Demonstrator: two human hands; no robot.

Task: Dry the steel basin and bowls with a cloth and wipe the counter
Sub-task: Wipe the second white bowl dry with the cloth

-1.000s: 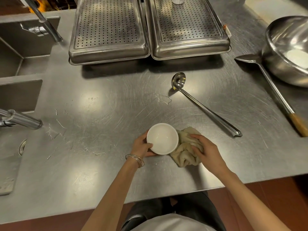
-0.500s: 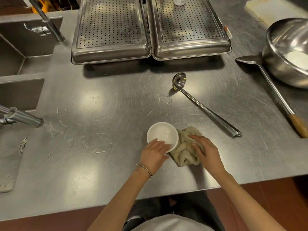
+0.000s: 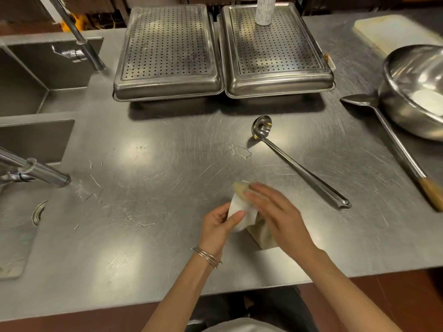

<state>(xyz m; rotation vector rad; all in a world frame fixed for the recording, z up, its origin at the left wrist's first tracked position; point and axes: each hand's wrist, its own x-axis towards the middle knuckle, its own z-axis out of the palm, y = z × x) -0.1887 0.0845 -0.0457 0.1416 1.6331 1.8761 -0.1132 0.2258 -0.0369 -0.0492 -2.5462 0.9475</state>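
- Steel tabletop (image 3: 143,236) fills the head view, and the two grips meet above its near part with a white bowl (image 3: 242,202) between them.
- The bowl is held tipped on its edge. The left grip (image 3: 220,224) is curled round the rim, with the thumb laid across the outer wall.
- The right grip (image 3: 275,212) is laid over a beige cloth (image 3: 263,238). Its fingers (image 3: 259,194) are stretched nearly flat and press the cloth against the bowl. The thumb is hidden and the outline is smeared by motion.
- The cloth is bunched between the right grip and the bowl, with a fold hanging below the palm.
- The bowl is judged light, stiff and glazed, so slippery while damp and easily chipped on steel. It is best taken at the rim, thumb opposite the fingers.
- The cloth is judged soft and limp, best gathered into the palm.
- A ladle (image 3: 299,168) lies just beyond the right grip. Well off to that grip's right stand a steel basin (image 3: 414,92) and a wooden-handled spatula (image 3: 395,149).
- Water streaks (image 3: 239,152) ahead of the grips are not yet wiped.
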